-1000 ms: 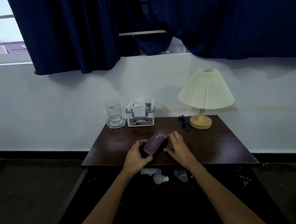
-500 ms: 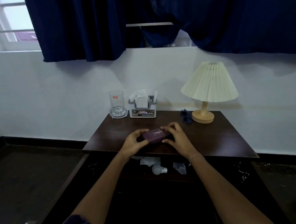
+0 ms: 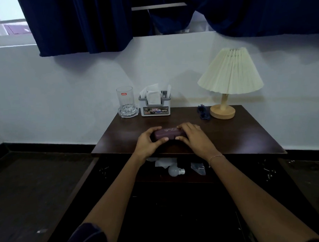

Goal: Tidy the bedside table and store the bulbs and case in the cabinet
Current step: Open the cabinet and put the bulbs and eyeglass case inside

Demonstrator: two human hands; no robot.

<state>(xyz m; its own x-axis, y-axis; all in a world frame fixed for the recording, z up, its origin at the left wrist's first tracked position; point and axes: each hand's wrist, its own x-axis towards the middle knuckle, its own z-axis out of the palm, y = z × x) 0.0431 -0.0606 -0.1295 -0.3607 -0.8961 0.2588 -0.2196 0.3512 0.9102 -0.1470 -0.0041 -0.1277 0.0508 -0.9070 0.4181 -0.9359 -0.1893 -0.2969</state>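
Dark wooden bedside table [image 3: 239, 139] stands against a pale wall, under navy curtains [image 3: 79, 23]. Far edge, left to right: clear glass [image 3: 125, 99] on a glass coaster, touching the far left corner; tissue holder [image 3: 155, 105] just beside it; small dark blue object [image 3: 203, 112], too dim to identify; lamp [image 3: 228, 80] with pleated cream shade on a round wooden base.

Purple case [image 3: 167, 134] lies long side left-right on the tabletop, near the centre of the near half, set back from the near edge. Left hand [image 3: 148, 142] grips its left end, thumb on the near face, fingers curled over the far side. Right hand [image 3: 194, 137] covers the right end, fingertips on top, thumb at the near face. Both hands closed on the case.

Tabletop right of the hands is bare out to the right edge; the left near corner is also open.

Below the near edge, the cabinet [image 3: 176, 181] is open. White bulb [image 3: 175, 171] lies on its side on the shelf, cap pointing right, with white wrapping just behind it and a clear plastic piece [image 3: 198, 168] to its right.
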